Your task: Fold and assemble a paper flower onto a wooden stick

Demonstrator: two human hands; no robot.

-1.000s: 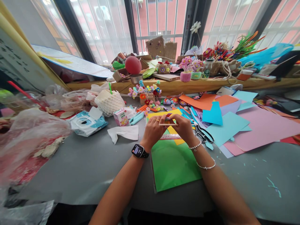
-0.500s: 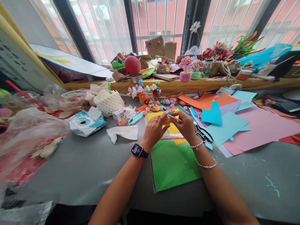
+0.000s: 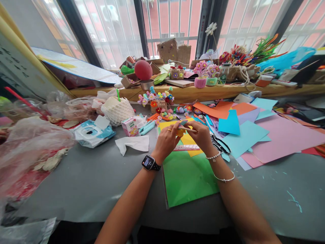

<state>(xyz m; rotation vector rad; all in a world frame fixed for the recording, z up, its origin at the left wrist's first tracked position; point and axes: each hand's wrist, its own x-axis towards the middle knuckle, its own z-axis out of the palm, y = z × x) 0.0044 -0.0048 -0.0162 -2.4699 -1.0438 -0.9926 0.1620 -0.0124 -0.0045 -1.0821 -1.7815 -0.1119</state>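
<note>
My left hand [image 3: 166,138], a watch on its wrist, is closed around a small folded yellow paper piece [image 3: 180,133] with some blue and purple at its top. In my right hand [image 3: 202,136] a thin pale wooden stick [image 3: 190,129] is pinched, its tip against the paper piece. The fingers hide much of the piece. Below the hands lie a pink ruler [image 3: 186,147], yellow paper [image 3: 195,153] and a stack topped by a green sheet [image 3: 190,179]. Black-handled scissors [image 3: 221,145] rest just right of my right hand.
Coloured paper sheets [image 3: 286,139] spread across the right side. On the left are a wet-wipe pack [image 3: 93,133], a pink box [image 3: 130,126], a white tissue [image 3: 133,143], a coconut in white netting [image 3: 117,111] and plastic bags [image 3: 38,145]. Craft flowers [image 3: 157,101] stand behind.
The stick and my right fingers have shifted slightly against the yellow paper piece, and a blue-grey edge shows more at its top. The rest stays in place.
</note>
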